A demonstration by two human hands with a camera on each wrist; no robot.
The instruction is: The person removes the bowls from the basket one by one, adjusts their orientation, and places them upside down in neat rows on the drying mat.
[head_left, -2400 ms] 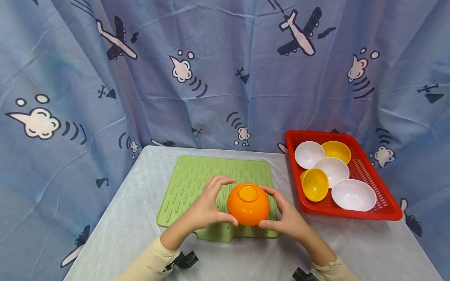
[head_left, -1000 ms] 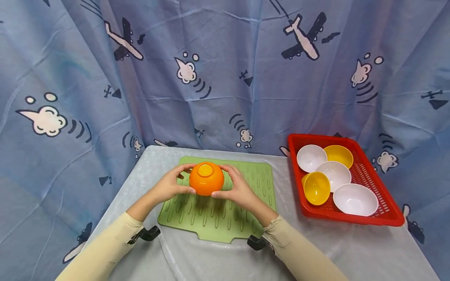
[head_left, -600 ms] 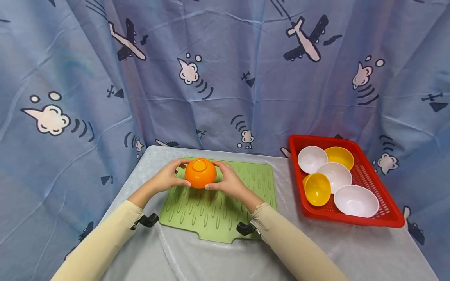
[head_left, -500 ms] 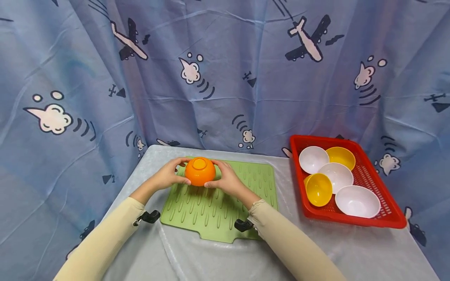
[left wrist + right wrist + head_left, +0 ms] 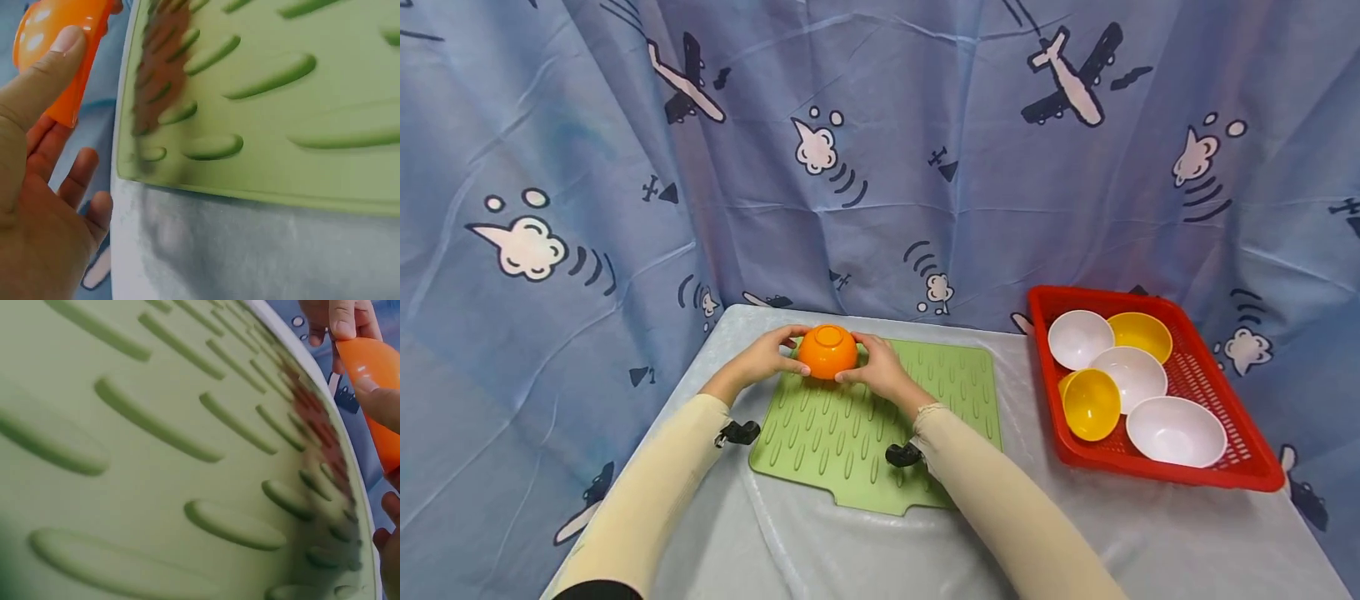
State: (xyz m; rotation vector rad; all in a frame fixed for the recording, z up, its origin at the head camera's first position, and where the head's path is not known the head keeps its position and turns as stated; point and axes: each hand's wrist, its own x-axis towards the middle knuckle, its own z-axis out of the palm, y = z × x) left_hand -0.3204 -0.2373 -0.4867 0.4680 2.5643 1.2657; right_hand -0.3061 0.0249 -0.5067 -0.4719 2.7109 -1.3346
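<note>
An orange bowl (image 5: 827,357), upside down with its foot ring on top, hangs over the far left corner of a green ridged mat (image 5: 880,450). My left hand (image 5: 763,358) grips its left side, thumb on the near wall. From the right, my right hand (image 5: 882,368) holds the opposite side, its thumb also on the near wall. In the left wrist view a gap shows between the bowl (image 5: 47,37) and the mat, where a reddish shadow falls. The right wrist view shows both thumbs on the bowl (image 5: 375,359).
A red slotted basket (image 5: 1195,392) stands on the right of the table, with white bowls (image 5: 1176,432) and yellow bowls (image 5: 1090,406) in it. A patterned blue curtain (image 5: 880,167) hangs behind the grey-white tablecloth (image 5: 820,550).
Both hands have carried the upturned orange bowl from the mat's near right part leftward and away, to its far left corner. In the last half second it has moved slightly farther back.
</note>
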